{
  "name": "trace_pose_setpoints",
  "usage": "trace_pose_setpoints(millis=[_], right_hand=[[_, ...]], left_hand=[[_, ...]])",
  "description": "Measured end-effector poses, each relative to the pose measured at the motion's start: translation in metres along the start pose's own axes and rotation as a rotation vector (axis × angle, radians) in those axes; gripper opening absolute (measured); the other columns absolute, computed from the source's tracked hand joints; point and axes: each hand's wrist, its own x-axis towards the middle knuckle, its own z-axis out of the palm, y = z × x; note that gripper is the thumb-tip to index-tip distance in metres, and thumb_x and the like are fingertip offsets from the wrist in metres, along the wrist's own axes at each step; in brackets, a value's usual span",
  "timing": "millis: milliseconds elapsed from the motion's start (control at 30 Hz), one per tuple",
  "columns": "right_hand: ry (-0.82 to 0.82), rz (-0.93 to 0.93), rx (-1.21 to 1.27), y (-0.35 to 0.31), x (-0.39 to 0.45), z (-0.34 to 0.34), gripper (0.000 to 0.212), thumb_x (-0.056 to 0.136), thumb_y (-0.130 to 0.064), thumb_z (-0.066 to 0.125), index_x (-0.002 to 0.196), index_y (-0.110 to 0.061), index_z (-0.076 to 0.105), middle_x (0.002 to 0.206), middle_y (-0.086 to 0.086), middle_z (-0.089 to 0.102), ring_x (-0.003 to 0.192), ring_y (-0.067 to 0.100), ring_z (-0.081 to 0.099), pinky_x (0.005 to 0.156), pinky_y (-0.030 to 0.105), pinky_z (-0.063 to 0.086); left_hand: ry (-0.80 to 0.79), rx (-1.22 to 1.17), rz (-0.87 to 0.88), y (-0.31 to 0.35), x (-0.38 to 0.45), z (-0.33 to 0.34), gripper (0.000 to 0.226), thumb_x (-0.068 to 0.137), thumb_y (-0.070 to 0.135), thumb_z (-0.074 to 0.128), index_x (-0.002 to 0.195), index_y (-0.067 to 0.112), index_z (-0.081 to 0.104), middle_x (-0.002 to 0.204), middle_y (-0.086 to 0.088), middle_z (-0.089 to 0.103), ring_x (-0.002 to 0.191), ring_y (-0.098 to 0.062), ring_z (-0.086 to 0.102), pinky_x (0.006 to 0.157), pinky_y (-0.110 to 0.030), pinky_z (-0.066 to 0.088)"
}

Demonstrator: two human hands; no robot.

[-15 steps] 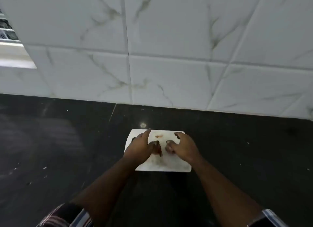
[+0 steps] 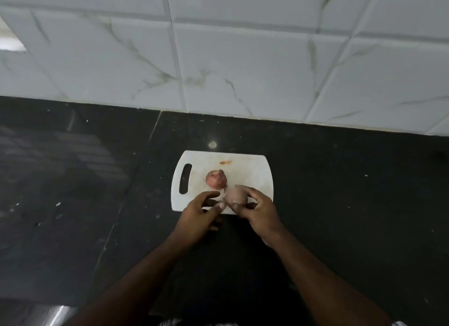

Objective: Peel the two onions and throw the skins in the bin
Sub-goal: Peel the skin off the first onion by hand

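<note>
The two onions sit on a white cutting board [image 2: 252, 172] on the black counter [image 2: 340, 204], and that board is the biggest worry: its near edge lies right under the working hands, and a hard tug could skid it on the glossy stone. The paler onion [image 2: 235, 195] is cradled by the right hand [image 2: 257, 212], fingers curled over its far side and thumb under the near side. The left hand [image 2: 198, 215] comes in from the other side, thumb and forefinger meeting at the onion's left end, apparently pinching a bit of skin, though I cannot tell for certain. The reddish onion [image 2: 216, 179] rests loose just beyond and left of the grip, touching or nearly touching the held one; a jerk of the peel could knock it rolling off the board. Farther out past the grip lies an orange skin scrap [image 2: 225, 162], light enough to get left behind. No bin shows, so the skins face a carry and may drop.
</note>
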Motion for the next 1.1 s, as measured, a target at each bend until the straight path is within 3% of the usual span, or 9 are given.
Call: trace_pose_setpoints(millis=[133, 300, 433, 533, 733, 900, 1100], right_hand=[[-0.182, 0.040, 0.229, 0.017, -0.020, 0.002, 0.035, 0.090, -0.008, 0.070, 0.118, -0.029, 0.071, 0.119, -0.001, 0.072, 0.110, 0.019, 0.069, 0.091, 0.040, 0.058], [-0.089, 0.045, 0.274, 0.030, -0.028, 0.004, 0.024, 0.097, -0.010, 0.060, 0.114, -0.021, 0.073, 0.113, 0.000, 0.074, 0.103, 0.023, 0.072, 0.076, 0.034, 0.061], [0.017, 0.013, 0.217, 0.033, -0.029, 0.005, 0.014, 0.094, -0.009, 0.065, 0.103, -0.013, 0.075, 0.098, 0.007, 0.076, 0.080, 0.026, 0.074, 0.058, 0.034, 0.060], [0.072, -0.043, 0.098, 0.040, -0.027, 0.004, 0.008, 0.094, -0.012, 0.066, 0.094, -0.015, 0.074, 0.088, 0.008, 0.073, 0.051, 0.022, 0.063, 0.046, 0.031, 0.051], [0.053, -0.070, 0.032, 0.044, -0.031, 0.005, 0.015, 0.098, -0.009, 0.057, 0.085, -0.008, 0.065, 0.069, 0.003, 0.064, 0.047, 0.018, 0.056, 0.048, 0.035, 0.048], [0.051, -0.074, 0.051, 0.042, -0.033, 0.006, 0.017, 0.097, -0.015, 0.061, 0.111, -0.013, 0.071, 0.094, 0.000, 0.074, 0.053, 0.018, 0.061, 0.051, 0.032, 0.052], [0.102, -0.027, 0.011, 0.038, -0.035, 0.010, 0.007, 0.092, -0.013, 0.069, 0.093, -0.007, 0.074, 0.084, 0.008, 0.074, 0.053, 0.020, 0.061, 0.053, 0.034, 0.052]], left_hand=[[-0.127, -0.196, -0.095, -0.016, -0.015, 0.014, 0.051, 0.090, 0.018, 0.071, 0.137, 0.025, 0.054, 0.110, -0.007, 0.075, 0.086, -0.029, 0.075, 0.071, -0.036, 0.061], [-0.038, -0.247, -0.095, -0.027, -0.025, 0.021, 0.054, 0.085, 0.005, 0.075, 0.135, 0.014, 0.059, 0.109, -0.011, 0.075, 0.082, -0.025, 0.073, 0.072, -0.031, 0.060], [-0.024, -0.242, -0.101, -0.026, -0.026, 0.024, 0.057, 0.077, 0.018, 0.080, 0.131, 0.015, 0.062, 0.110, -0.008, 0.076, 0.090, -0.024, 0.074, 0.076, -0.029, 0.059], [-0.002, -0.209, -0.093, -0.028, -0.025, 0.026, 0.062, 0.075, 0.020, 0.082, 0.133, 0.015, 0.062, 0.113, -0.006, 0.075, 0.098, -0.022, 0.074, 0.082, -0.032, 0.060], [0.006, -0.137, -0.071, -0.025, -0.029, 0.031, 0.055, 0.078, 0.010, 0.084, 0.129, 0.014, 0.064, 0.109, -0.003, 0.075, 0.097, -0.020, 0.073, 0.079, -0.032, 0.060], [0.028, -0.041, -0.044, -0.032, -0.030, 0.027, 0.059, 0.068, 0.027, 0.092, 0.119, 0.024, 0.063, 0.105, -0.002, 0.072, 0.096, -0.020, 0.072, 0.084, -0.042, 0.061], [-0.008, -0.012, -0.030, -0.034, -0.028, 0.020, 0.056, 0.063, 0.034, 0.092, 0.110, 0.033, 0.060, 0.106, 0.000, 0.068, 0.096, -0.020, 0.071, 0.084, -0.047, 0.060]])
